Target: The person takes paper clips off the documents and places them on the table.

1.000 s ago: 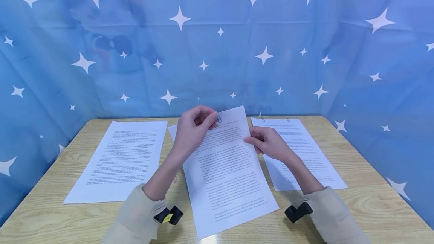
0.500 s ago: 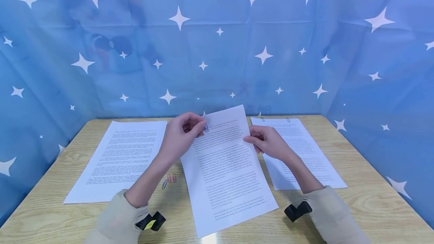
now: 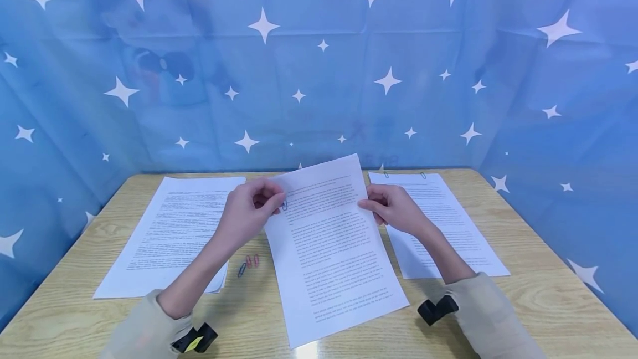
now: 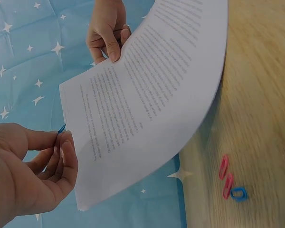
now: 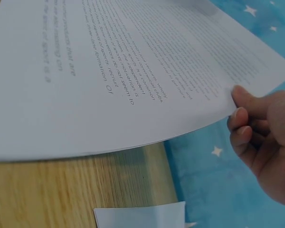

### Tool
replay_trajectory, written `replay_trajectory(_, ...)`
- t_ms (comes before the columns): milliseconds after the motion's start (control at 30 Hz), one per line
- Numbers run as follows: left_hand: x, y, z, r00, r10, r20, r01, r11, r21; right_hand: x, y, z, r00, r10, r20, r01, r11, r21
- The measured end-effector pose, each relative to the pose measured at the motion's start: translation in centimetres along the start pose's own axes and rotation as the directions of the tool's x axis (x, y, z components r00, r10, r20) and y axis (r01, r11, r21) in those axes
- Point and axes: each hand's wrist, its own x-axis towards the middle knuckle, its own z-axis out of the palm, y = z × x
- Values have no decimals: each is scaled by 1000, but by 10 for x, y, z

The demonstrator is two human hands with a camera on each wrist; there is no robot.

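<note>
My left hand (image 3: 249, 208) pinches a blue paper clip (image 4: 61, 128) between thumb and forefinger, close to the top edge of a printed paper stack (image 3: 334, 242). In the head view the clip overlaps the stack's upper left corner. With thumb and curled fingers, my right hand (image 3: 394, 209) grips the stack's right edge near the top. The stack is raised and tilted, its sheets bending in the left wrist view. On the table, two pink paper clips (image 4: 227, 186) and a blue paper clip (image 4: 238, 194) lie left of the stack.
A second printed stack (image 3: 174, 226) lies flat at the left, partly behind my left forearm. At the right lies another stack (image 3: 443, 226) with two paper clips (image 3: 423, 175) on its top edge. A blue starry curtain (image 3: 319, 71) hangs behind the wooden table (image 3: 538, 292).
My left hand has moved left and down along the stack's top edge with the blue paper clip, uncovering the loose clips on the table. My right hand stays in place.
</note>
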Motion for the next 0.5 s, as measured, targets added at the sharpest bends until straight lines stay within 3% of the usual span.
replay_trajectory(200,-8,-2,-5,999,-21,39,19,999,42,0,1,0,1000,0,-5,0,1000,-15)
replay_trajectory(500,-20,-12,-16,997,-75,35,71,991,113,1,1,0,1000,5,-5,-5,1000,-23)
